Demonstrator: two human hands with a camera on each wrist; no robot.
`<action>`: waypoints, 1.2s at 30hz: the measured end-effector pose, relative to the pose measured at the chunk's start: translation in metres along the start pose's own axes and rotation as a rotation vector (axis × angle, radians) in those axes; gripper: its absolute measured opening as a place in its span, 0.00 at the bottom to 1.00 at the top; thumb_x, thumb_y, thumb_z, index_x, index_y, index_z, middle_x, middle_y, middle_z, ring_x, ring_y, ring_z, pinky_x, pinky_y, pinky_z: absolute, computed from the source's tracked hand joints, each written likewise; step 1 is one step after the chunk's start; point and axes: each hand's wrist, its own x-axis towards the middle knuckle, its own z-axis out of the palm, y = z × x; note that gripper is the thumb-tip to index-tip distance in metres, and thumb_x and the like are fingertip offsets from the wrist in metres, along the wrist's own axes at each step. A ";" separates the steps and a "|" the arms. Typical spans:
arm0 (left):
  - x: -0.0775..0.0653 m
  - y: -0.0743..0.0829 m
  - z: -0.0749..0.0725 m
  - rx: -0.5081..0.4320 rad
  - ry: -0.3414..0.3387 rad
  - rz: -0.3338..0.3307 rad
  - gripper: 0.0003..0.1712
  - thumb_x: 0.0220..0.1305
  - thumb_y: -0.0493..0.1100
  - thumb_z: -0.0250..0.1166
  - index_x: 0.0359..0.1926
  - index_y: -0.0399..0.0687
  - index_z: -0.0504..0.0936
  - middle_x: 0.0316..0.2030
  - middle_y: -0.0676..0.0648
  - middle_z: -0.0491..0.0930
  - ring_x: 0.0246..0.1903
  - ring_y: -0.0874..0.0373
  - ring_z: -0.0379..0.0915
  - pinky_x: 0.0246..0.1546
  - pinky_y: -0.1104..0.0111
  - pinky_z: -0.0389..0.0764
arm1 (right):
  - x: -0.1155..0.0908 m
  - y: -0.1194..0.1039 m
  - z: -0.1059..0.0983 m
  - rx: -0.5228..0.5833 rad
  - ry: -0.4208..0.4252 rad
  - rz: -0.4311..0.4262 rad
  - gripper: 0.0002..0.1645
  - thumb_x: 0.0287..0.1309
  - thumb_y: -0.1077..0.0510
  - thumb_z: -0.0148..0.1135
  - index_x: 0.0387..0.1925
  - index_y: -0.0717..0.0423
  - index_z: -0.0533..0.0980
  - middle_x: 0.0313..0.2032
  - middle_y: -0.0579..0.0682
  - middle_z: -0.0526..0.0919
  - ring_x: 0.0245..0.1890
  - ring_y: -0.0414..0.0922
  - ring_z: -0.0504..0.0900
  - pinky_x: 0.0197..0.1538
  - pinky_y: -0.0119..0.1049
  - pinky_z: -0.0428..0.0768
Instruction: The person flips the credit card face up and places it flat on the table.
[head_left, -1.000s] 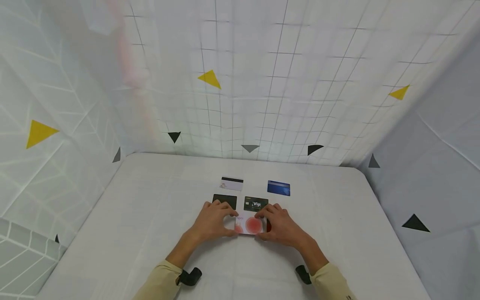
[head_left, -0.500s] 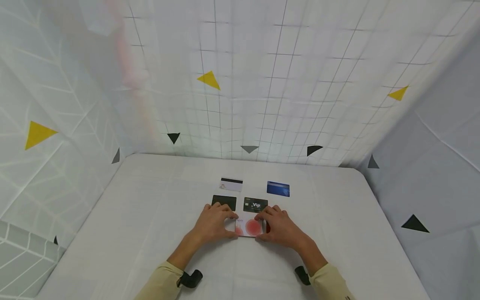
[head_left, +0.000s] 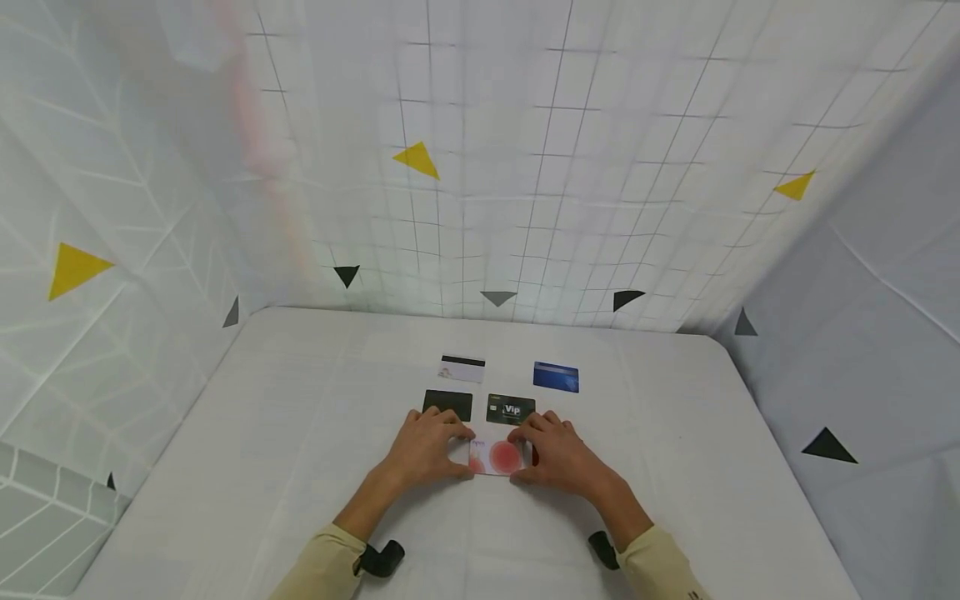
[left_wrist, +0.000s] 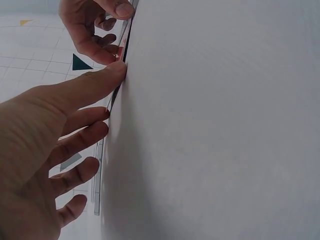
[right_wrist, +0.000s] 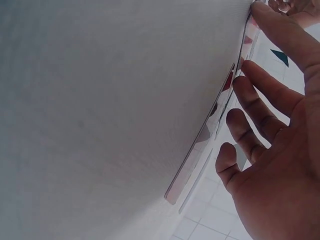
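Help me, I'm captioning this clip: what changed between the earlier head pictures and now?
The pink card has edged slightly toward the person, away from the Vip card. The left hand and right hand still hold it; nothing was newly gripped or let go. The Vip card, white striped card, blue card and black card stayed put.

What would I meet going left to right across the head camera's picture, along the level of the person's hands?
Small black triangle at far left → left hand → pink-and-white card → right hand → larger black triangle on the right.
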 end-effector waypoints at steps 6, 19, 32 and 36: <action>0.000 -0.001 0.000 -0.002 -0.006 -0.001 0.31 0.43 0.66 0.80 0.51 0.66 0.87 0.45 0.58 0.82 0.47 0.57 0.71 0.47 0.56 0.68 | 0.000 -0.002 -0.001 0.019 -0.012 0.016 0.32 0.44 0.37 0.79 0.51 0.39 0.80 0.45 0.41 0.75 0.48 0.42 0.67 0.50 0.47 0.69; 0.005 0.000 -0.002 -0.026 0.022 0.043 0.34 0.46 0.71 0.75 0.53 0.66 0.87 0.47 0.59 0.81 0.48 0.58 0.71 0.47 0.57 0.68 | -0.006 0.005 -0.012 0.062 0.046 0.050 0.35 0.44 0.39 0.80 0.56 0.41 0.80 0.48 0.42 0.78 0.52 0.43 0.70 0.56 0.51 0.70; 0.021 0.024 0.005 -0.062 0.004 0.074 0.33 0.48 0.69 0.75 0.55 0.66 0.86 0.48 0.59 0.81 0.49 0.60 0.71 0.48 0.61 0.68 | -0.025 0.033 -0.020 0.071 0.075 0.159 0.36 0.44 0.39 0.80 0.56 0.42 0.79 0.50 0.43 0.78 0.56 0.46 0.70 0.58 0.53 0.70; 0.024 0.032 0.011 -0.051 0.009 0.083 0.33 0.49 0.69 0.75 0.56 0.66 0.85 0.48 0.58 0.81 0.48 0.60 0.71 0.48 0.61 0.68 | -0.031 0.044 -0.019 0.040 0.086 0.183 0.37 0.43 0.38 0.80 0.56 0.44 0.79 0.49 0.45 0.78 0.55 0.48 0.71 0.57 0.55 0.71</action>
